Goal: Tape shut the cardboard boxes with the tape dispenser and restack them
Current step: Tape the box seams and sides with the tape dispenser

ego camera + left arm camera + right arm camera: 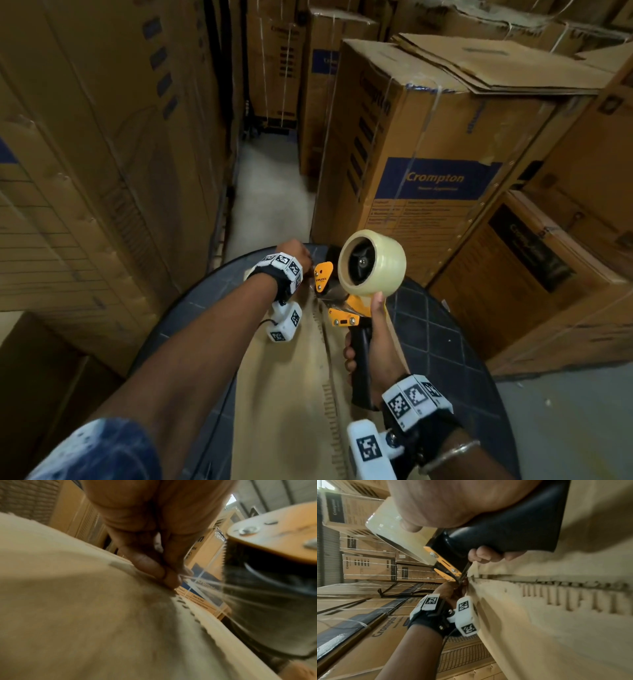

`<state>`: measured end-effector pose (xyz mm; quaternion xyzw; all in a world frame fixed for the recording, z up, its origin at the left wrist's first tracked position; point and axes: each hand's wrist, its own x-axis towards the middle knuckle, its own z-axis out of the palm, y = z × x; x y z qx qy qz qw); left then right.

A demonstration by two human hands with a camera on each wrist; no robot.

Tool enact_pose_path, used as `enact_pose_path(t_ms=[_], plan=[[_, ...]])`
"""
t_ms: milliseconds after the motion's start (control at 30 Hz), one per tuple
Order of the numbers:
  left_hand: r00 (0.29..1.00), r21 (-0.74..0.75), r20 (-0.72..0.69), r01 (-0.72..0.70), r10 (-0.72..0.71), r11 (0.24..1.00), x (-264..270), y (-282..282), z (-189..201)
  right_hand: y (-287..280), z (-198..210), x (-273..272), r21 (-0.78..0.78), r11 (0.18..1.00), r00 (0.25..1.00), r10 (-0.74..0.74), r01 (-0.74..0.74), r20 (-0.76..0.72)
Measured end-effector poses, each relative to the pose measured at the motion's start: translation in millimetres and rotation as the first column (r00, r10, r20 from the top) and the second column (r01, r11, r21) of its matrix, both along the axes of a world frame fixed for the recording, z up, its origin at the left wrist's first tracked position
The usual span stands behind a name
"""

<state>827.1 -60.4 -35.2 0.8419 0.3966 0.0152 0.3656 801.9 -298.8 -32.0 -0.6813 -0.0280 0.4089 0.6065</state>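
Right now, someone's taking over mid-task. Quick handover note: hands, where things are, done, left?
Right hand grips the black handle of the tape dispenser, index finger resting against the tape roll.
Left hand pinches the free tape end at the far end of the box seam, fingers pressing on the cardboard.
The cardboard box lies on a round dark table, flaps closed.
Done: tape pulled out, start being anchored.
Left: run tape along the seam, cut it, restack.
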Motion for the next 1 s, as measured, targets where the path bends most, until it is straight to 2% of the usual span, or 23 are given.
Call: enact_pose_path(t_ms=[67, 167, 300, 667, 800, 933, 1000], plan=[[1.000, 0.036, -0.013, 0.017, -0.017, 0.999, 8, 5, -2, 3, -1, 0, -0.004, 1.000, 1.000, -0.008, 0.008, 0.006], [1.000, 0.029, 0.003, -0.005, 0.005, 1.000, 19, 19, -2, 0, -5, 1, -0.026, 1.000, 1.000, -0.003, 0.003, -0.011], [0.999, 0.016, -0.021, 0.035, -0.034, 0.999, 31, 30, -6, 4, -10, -5, -0.075, 0.997, 1.000, 0.023, -0.024, -0.014], [0.994, -0.087, -0.026, 0.104, -0.107, 0.991, 42, 43, -22, 18, -13, -11, -0.111, 0.993, 0.999, 0.042, -0.044, -0.024], [0.975, -0.033, -0.141, 0.168, -0.171, 0.985, 36, 41, -14, 19, -19, -12, -0.162, 0.985, 0.997, 0.072, -0.065, 0.039], [0.911, 0.078, -0.349, 0.261, -0.219, 0.962, 59, 56, -44, 27, -21, -14, -0.221, 0.973, 0.994, 0.079, -0.061, 0.075], [0.903, 0.127, -0.377, 0.270, -0.206, 0.954, 51, 45, -27, 28, -20, -14, -0.225, 0.973, 0.994, 0.074, -0.053, 0.085]])
